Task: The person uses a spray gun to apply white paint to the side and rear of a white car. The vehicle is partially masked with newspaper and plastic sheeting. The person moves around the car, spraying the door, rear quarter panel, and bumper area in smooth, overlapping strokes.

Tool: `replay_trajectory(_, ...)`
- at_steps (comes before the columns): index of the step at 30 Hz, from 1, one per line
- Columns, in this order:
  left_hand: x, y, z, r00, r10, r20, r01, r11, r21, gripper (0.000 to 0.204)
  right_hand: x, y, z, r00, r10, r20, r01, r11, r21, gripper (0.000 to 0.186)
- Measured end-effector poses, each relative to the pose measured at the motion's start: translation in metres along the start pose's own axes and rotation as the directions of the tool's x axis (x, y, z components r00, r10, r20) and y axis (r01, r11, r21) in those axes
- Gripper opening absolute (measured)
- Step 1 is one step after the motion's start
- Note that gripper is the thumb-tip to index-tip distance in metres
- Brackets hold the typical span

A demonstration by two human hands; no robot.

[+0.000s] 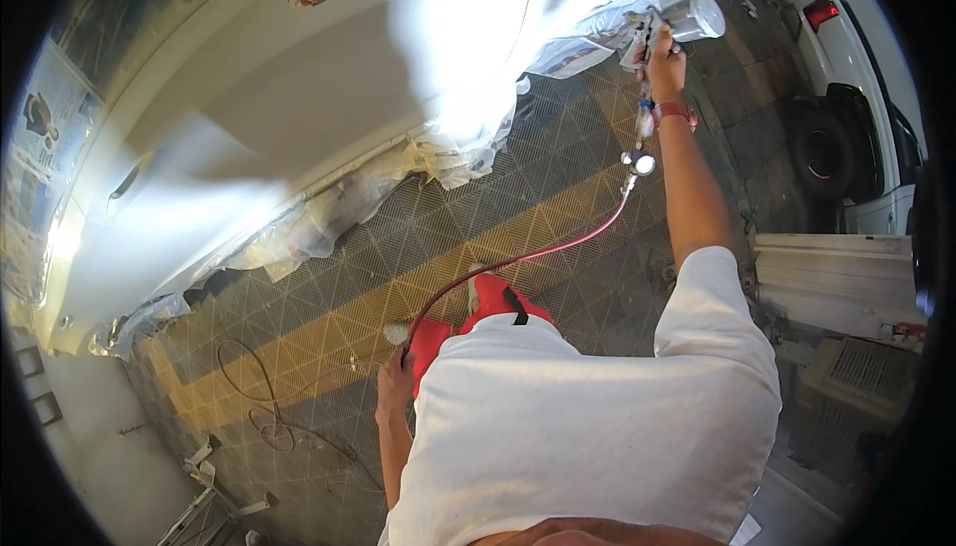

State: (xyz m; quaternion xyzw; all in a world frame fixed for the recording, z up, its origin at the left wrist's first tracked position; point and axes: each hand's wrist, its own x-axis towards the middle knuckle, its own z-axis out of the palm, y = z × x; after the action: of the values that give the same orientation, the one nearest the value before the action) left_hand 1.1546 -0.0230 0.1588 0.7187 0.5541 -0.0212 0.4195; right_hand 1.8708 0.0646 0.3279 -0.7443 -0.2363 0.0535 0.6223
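Observation:
Stretched out to the upper right, my right hand point(664, 66) is wrapped round a metal spray gun point(647, 33). A clear cup point(699, 18) juts sideways from the gun. Below its handle hang a fitting and a round pressure gauge point(644, 164). From there a red air hose point(518, 257) curves down to my left hand point(395, 379), which is closed round it beside my red trousers. The gun is close to the front end of a pale car body point(269, 98), whose lower edge is draped with masking plastic point(319, 217).
Slack hose point(269, 411) lies looped on the grated floor point(558, 187). Newspaper masking point(45, 137) covers part of the car at left. A white vehicle point(866, 98) stands at right, above a beige louvred unit point(861, 382). A metal stand point(204, 486) is at lower left.

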Motion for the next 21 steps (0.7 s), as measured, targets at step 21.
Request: replay_trajectory(21, -0.095, -0.269, 0.020, 0.867, -0.495, -0.055, 0.471, 0.850, -0.235, 0.041, -0.279, -0.099, 0.233, 0.954, -0.051, 0.296, -0.024, 0.969, 0.244, 0.050)
